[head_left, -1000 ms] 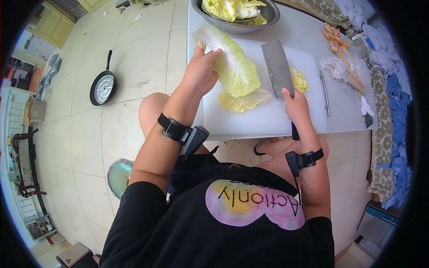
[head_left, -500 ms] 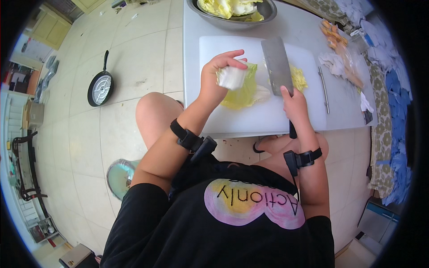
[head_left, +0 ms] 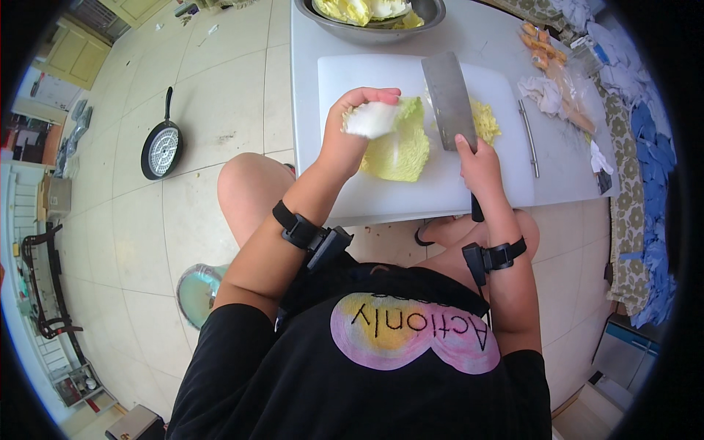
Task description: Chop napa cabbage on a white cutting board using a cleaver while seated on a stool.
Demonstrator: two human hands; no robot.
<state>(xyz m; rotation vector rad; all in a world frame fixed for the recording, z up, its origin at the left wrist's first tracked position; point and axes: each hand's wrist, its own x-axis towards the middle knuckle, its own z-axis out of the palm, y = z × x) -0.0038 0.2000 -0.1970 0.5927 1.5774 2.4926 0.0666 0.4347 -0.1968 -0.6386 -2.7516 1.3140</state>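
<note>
My left hand (head_left: 346, 132) is closed on a Chinese cabbage leaf (head_left: 400, 150), gripping it near its thick white base. The leaf's yellow-green, crinkled part spreads over the white cutting board (head_left: 345, 196); I cannot tell whether it touches the board. In my right hand (head_left: 482, 170) is a cleaver (head_left: 449, 99), held by its black handle, with the broad grey blade pointing away from me over the board. To the right of the blade lies a small heap of shredded cabbage (head_left: 484, 123), partly hidden by it.
A metal bowl (head_left: 352, 31) of cabbage leaves stands at the table's far left. Right of the board are a thin metal rod (head_left: 528, 139), crumpled white tissue (head_left: 541, 95) and plastic packaging. On the floor at left sit a frying pan (head_left: 162, 150) and a lined bin (head_left: 198, 297).
My left hand has turned the leaf, so its white base now points left and the green part lies toward the cleaver. The cleaver has stayed nearly in place over the board.
</note>
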